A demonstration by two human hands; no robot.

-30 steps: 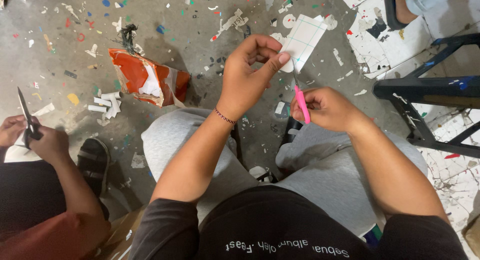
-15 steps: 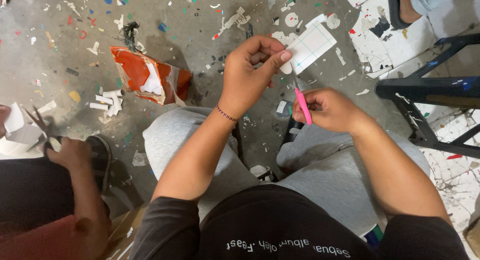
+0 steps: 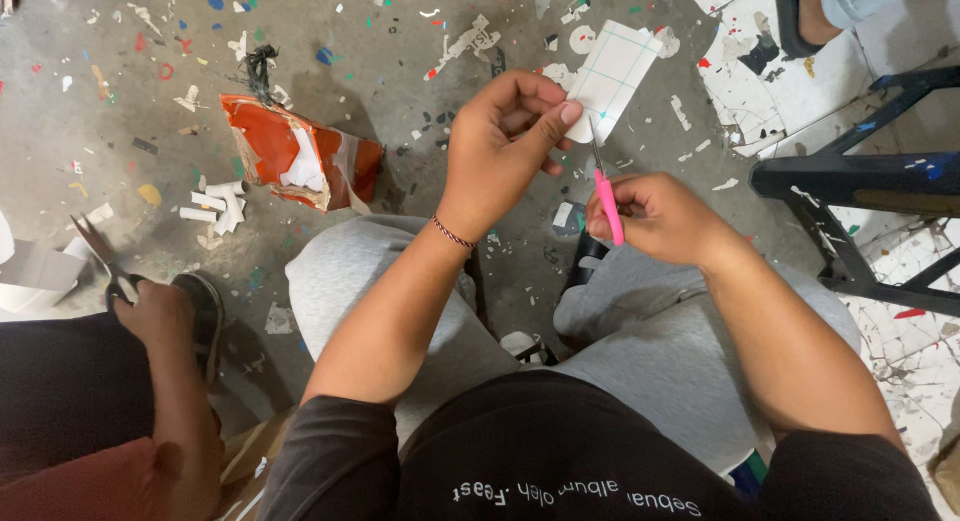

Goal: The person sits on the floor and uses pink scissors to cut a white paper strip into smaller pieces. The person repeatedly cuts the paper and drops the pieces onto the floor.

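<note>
My left hand (image 3: 505, 141) pinches the lower corner of a small white paper piece (image 3: 618, 73) with faint green lines, held up over the floor. My right hand (image 3: 655, 216) grips pink-handled scissors (image 3: 606, 196), whose blades point up and meet the paper's lower edge. Both hands hover above my knees in grey trousers (image 3: 370, 301).
A crumpled orange-and-white packet (image 3: 300, 153) and white paper strips (image 3: 215, 206) lie on the scrap-littered concrete floor. At the left another person's hand (image 3: 150, 311) holds scissors (image 3: 100, 253) at white paper (image 3: 35, 276). A dark metal frame (image 3: 860, 181) stands right.
My hands hold nearly the same pose with paper and scissors. The other person's hand at the left has moved rightward and lower with its scissors and paper.
</note>
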